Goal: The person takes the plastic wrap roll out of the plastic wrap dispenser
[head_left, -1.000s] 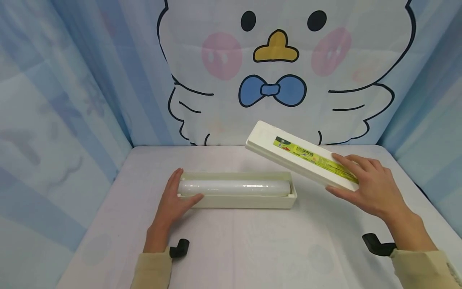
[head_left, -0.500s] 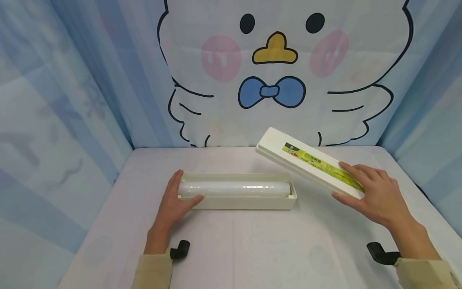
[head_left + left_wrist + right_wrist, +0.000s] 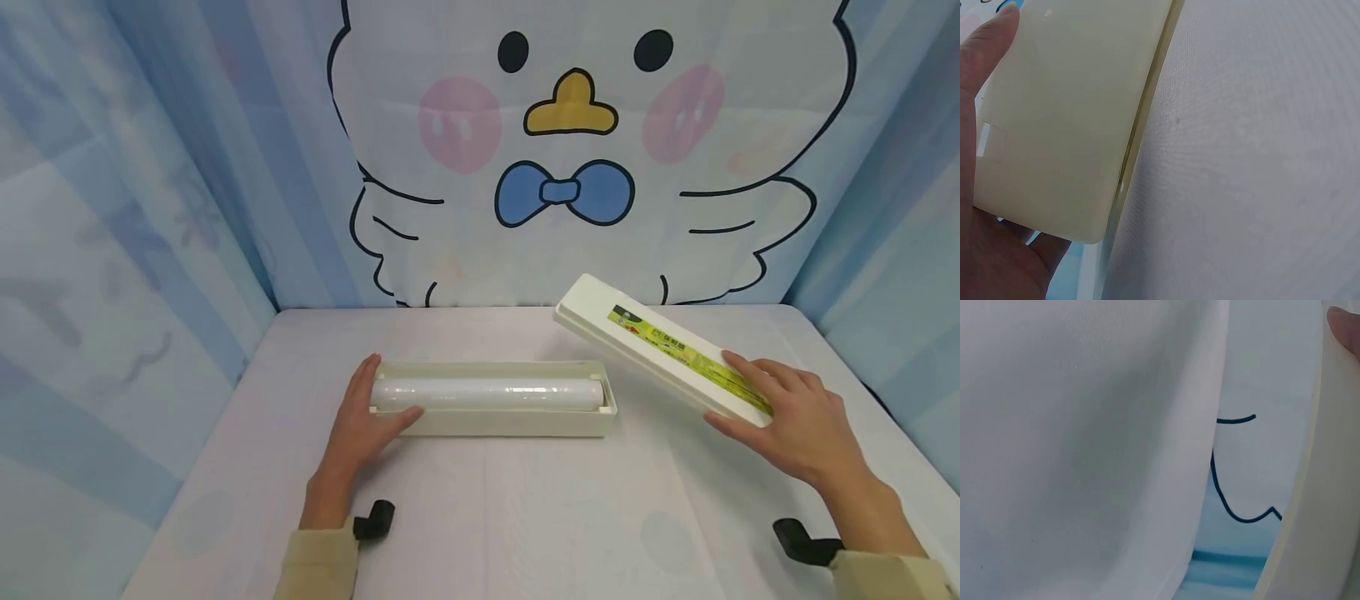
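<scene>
A cream-white box (image 3: pixel 510 423) lies lengthwise on the table, its top off, with a roll of cling film (image 3: pixel 487 393) inside. My left hand (image 3: pixel 365 421) grips the box's left end, thumb on the front wall and fingers round the far side. In the left wrist view the box wall (image 3: pixel 1066 125) sits between thumb and fingers. My right hand (image 3: pixel 802 421) holds the box's lid (image 3: pixel 600 312) by its right end, with thumb in front and fingers behind. The lid is tilted, bears a yellow-green label, and hangs right of the box. In the right wrist view the lid (image 3: pixel 1322 487) shows at the edge.
A white cloth covers the table (image 3: pixel 540 517). Behind it hangs a curtain (image 3: pixel 562 250) with a cartoon face and bow tie; blue curtains (image 3: pixel 135 250) flank the sides. Black wrist mounts (image 3: pixel 375 521) stick out near both sleeves.
My right hand has moved the lid to the right and down, farther from the box. My left hand and the box stay put.
</scene>
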A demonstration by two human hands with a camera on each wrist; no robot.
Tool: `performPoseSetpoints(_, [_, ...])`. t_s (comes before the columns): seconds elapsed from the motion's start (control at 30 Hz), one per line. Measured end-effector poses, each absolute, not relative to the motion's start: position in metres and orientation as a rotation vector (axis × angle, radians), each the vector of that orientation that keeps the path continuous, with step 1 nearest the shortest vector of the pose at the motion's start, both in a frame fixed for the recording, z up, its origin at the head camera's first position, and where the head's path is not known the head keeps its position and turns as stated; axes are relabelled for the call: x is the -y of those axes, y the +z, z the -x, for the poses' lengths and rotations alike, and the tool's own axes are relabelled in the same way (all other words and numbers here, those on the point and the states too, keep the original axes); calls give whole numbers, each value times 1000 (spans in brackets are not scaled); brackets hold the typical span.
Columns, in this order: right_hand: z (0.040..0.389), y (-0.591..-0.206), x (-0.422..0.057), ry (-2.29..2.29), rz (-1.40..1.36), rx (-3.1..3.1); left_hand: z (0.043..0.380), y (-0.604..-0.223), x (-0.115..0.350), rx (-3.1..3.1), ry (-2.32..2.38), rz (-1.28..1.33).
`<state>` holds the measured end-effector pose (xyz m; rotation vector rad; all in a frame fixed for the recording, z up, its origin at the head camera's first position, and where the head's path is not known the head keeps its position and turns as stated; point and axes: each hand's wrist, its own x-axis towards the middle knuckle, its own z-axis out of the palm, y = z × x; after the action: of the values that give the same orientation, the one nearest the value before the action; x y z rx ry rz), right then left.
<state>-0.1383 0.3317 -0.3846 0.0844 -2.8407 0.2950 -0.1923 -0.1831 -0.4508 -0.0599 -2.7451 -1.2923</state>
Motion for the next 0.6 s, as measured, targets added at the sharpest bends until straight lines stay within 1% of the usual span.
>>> performPoseSetpoints(0.6, [131, -393, -349, 236, 62, 2872, 192, -449, 182, 2750, -1226, 76])
